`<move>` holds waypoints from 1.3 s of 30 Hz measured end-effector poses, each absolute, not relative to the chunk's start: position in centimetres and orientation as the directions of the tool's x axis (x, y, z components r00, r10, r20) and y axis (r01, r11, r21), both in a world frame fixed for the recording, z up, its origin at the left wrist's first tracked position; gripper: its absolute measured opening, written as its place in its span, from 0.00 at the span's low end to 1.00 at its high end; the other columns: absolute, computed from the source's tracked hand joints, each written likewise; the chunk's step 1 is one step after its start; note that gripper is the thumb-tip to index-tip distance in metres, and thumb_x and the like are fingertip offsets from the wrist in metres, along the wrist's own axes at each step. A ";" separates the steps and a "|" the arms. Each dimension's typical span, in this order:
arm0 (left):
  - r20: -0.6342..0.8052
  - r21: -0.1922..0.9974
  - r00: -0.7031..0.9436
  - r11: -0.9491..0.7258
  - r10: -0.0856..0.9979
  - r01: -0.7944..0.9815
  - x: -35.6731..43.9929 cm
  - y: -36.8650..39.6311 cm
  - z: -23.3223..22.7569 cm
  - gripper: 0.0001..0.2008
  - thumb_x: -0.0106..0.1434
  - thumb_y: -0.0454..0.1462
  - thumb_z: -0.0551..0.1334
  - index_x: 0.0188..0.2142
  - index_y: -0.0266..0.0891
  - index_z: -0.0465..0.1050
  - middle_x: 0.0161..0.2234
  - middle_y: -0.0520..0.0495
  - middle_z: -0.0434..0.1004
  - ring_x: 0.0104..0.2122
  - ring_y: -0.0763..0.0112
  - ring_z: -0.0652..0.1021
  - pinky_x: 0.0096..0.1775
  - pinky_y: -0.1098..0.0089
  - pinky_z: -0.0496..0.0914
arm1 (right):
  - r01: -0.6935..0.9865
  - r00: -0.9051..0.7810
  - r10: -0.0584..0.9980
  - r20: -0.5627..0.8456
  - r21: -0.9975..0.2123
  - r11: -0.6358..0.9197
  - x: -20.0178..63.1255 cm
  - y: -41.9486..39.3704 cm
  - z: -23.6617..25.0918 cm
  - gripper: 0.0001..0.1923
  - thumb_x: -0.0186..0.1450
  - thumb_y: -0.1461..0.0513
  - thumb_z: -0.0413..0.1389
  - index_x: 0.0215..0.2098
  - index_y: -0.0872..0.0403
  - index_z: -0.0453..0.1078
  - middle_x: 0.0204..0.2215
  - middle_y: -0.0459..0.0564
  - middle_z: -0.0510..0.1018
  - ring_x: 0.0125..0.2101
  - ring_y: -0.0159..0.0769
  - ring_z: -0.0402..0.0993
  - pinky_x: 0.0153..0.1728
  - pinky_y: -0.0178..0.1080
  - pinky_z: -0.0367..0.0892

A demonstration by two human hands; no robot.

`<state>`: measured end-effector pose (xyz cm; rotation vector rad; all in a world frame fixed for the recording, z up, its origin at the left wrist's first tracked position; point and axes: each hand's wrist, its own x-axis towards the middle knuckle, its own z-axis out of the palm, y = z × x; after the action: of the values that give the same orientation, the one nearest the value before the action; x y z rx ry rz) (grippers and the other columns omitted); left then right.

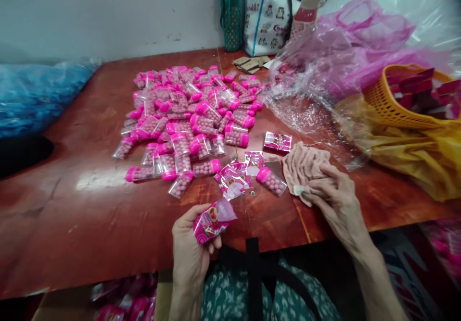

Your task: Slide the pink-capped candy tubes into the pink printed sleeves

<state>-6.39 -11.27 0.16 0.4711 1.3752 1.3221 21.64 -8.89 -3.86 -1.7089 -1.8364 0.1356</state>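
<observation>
In my left hand [192, 241], closed around it near the table's front edge, is a small container in a shiny pink printed sleeve [212, 222]. My right hand [336, 198] grips a crumpled pale pink cloth [304, 165] on the table, its thumb by the cloth's lower edge. Just left of the cloth lies a clear, pink-capped tube of round pink candies [272, 180]. Flat pink printed sleeves [232, 178] lie beside that tube. A stack of pink printed labels [277, 141] sits behind it. Further back is a large heap of capped candy tubes [187, 112].
A yellow basket [392, 104] with dark pink packets stands at the right, near crumpled clear and pink plastic [324, 71]. Bags [268, 20] stand against the wall behind brown cardboard pieces [250, 64]. A blue plastic-wrapped bundle [32, 97] lies at the left.
</observation>
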 end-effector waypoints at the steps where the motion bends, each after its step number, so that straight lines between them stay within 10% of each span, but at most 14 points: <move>1: -0.441 0.860 -0.287 0.309 0.850 -0.406 -6.3 -11.2 0.3 0.05 0.47 0.33 0.65 0.26 0.37 0.73 0.12 0.51 0.71 0.08 0.78 0.65 0.08 0.82 0.54 | 0.877 0.086 0.913 0.400 -0.465 0.121 21.4 -8.7 -4.0 0.12 0.61 0.54 0.53 0.31 0.53 0.72 0.47 0.53 0.65 0.48 0.46 0.60 0.46 0.49 0.58; 7: -0.441 0.864 -0.297 0.311 0.847 -0.397 -5.9 -11.4 0.4 0.06 0.45 0.34 0.66 0.26 0.37 0.73 0.11 0.52 0.70 0.07 0.78 0.65 0.08 0.82 0.53 | 0.893 0.272 0.856 0.441 -0.447 -0.053 19.5 -6.9 -3.5 0.16 0.64 0.56 0.48 0.25 0.54 0.72 0.37 0.54 0.68 0.41 0.45 0.61 0.41 0.49 0.61; 11: -0.351 0.919 -0.369 0.243 0.861 -0.310 -5.2 -12.0 0.4 0.06 0.45 0.32 0.66 0.27 0.37 0.75 0.11 0.54 0.70 0.09 0.77 0.67 0.10 0.81 0.56 | 0.822 0.308 0.831 0.464 -0.569 0.013 15.6 -8.5 -0.3 0.12 0.63 0.57 0.52 0.41 0.54 0.71 0.48 0.57 0.64 0.51 0.50 0.55 0.51 0.54 0.51; 18: -0.280 0.955 -0.411 0.209 0.867 -0.210 -4.6 -12.6 0.4 0.07 0.44 0.31 0.68 0.27 0.40 0.77 0.19 0.54 0.76 0.14 0.76 0.71 0.16 0.78 0.66 | 0.149 -0.142 0.989 0.028 -0.988 0.049 8.8 -10.5 2.0 0.06 0.53 0.60 0.63 0.28 0.51 0.72 0.41 0.49 0.69 0.45 0.41 0.65 0.46 0.44 0.63; 39: -0.245 0.966 -0.307 0.204 0.920 -0.158 -5.4 -11.8 -0.3 0.08 0.46 0.30 0.68 0.28 0.42 0.79 0.23 0.54 0.79 0.22 0.73 0.75 0.25 0.77 0.70 | -0.099 -0.022 0.999 -0.037 -0.994 -0.039 9.5 -11.5 1.5 0.03 0.56 0.64 0.61 0.27 0.50 0.77 0.27 0.46 0.80 0.30 0.36 0.76 0.31 0.36 0.71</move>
<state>-5.41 -11.81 -0.33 0.7720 1.4479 1.3194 9.53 -11.45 1.53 -1.1534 -1.1317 1.2972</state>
